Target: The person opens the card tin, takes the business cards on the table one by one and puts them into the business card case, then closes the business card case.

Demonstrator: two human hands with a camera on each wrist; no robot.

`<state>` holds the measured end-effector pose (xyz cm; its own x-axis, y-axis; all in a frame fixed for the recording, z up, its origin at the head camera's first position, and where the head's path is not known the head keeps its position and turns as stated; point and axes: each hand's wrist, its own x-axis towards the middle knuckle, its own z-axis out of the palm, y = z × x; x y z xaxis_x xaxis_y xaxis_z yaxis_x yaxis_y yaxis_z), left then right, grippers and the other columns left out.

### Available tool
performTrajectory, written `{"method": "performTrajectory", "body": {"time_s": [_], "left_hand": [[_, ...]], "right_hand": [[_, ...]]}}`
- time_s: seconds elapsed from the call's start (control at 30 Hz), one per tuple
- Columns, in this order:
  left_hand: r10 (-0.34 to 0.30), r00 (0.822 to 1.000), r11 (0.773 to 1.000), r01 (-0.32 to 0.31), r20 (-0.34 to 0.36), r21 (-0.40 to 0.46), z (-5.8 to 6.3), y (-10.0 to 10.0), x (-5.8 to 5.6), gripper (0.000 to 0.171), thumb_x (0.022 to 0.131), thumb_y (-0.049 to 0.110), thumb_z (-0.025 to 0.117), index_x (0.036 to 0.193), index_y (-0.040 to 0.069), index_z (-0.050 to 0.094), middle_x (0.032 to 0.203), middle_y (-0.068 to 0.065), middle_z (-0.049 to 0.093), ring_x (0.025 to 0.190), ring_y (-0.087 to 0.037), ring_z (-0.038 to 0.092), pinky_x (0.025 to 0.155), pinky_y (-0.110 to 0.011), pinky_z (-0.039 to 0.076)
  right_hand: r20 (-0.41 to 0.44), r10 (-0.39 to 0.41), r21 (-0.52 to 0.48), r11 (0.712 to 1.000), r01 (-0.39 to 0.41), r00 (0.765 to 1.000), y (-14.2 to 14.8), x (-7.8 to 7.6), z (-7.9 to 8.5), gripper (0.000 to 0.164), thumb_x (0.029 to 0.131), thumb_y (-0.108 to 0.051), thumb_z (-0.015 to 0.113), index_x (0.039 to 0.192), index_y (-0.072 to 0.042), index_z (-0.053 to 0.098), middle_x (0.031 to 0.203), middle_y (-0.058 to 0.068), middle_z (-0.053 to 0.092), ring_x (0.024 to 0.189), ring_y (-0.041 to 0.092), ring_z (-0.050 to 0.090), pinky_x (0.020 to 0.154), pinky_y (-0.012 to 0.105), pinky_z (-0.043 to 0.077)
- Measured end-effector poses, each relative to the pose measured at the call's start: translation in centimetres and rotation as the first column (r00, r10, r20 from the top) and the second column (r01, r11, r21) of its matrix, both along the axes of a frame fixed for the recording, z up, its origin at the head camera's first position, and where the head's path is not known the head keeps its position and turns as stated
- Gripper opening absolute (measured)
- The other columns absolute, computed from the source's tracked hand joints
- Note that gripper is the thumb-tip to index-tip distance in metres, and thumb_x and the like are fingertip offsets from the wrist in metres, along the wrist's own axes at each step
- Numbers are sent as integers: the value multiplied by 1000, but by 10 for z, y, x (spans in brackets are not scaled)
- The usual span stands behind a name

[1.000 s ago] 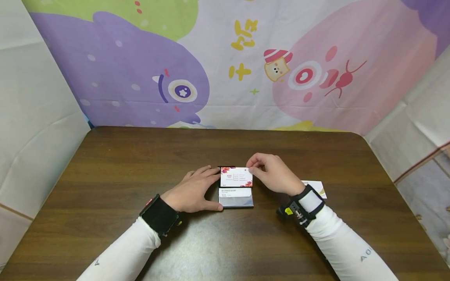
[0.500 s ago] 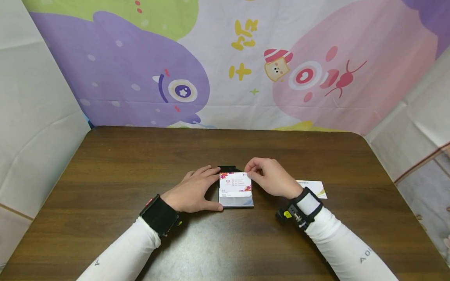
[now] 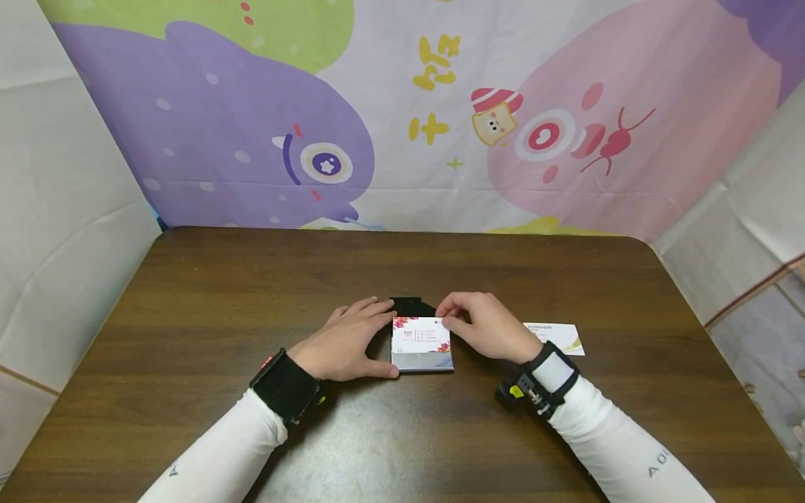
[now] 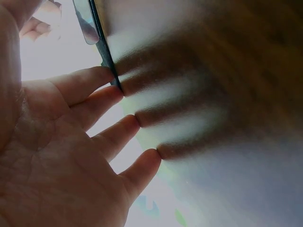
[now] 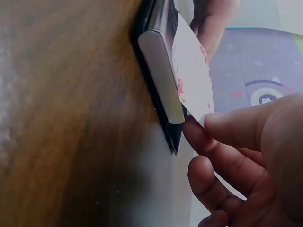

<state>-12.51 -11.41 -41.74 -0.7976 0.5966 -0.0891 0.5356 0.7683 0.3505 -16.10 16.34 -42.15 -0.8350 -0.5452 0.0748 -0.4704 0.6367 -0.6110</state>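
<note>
A business card (image 3: 418,334) printed with red flowers is partly inside a silver card case (image 3: 423,362), whose black flap (image 3: 409,305) lies turned back on the far side. At the card's far right corner my right hand (image 3: 487,325) pinches it between thumb and forefinger. In the right wrist view, the card (image 5: 191,71) slopes up out of the case's metal tray (image 5: 163,75). My left hand (image 3: 346,340) steadies the case from the left, fingers spread and rather straight, thumb at its near corner. Fingertips (image 4: 149,161) of that hand touch the tabletop in the left wrist view.
Another white card (image 3: 562,339) with a yellow-green corner lies on the brown wooden table (image 3: 251,279), partly behind my right wrist. A cartoon-printed cloth (image 3: 402,202) hangs at the table's far edge.
My right hand has drawn the flowered card toward me, from over the flap down into the case, covering the cards beneath. The left hand stays in place.
</note>
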Motion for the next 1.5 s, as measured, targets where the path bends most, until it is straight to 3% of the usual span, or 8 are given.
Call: {"method": "performTrajectory", "body": {"time_s": [0.87,1.5], "left_hand": [[-11,1000,1000,11,-8,-7,-3,-1,0,96,80,69,67,153,12,42,161,-5,30,149,-29,19,110,-57,23],[-16,1000,1000,16,-10,6,-1,-1,0,94,81,66,68,152,10,44,160,-6,31,148,-31,20,110,-58,23]], "right_hand": [[-56,93,55,994,-90,994,2,9,-8,8,95,-16,66,100,-20,69,93,-10,59,85,8,55,74,28,48],[-87,97,153,985,-84,991,1,16,-6,8,95,-21,66,102,-24,70,99,-12,58,95,10,52,83,32,45]]}}
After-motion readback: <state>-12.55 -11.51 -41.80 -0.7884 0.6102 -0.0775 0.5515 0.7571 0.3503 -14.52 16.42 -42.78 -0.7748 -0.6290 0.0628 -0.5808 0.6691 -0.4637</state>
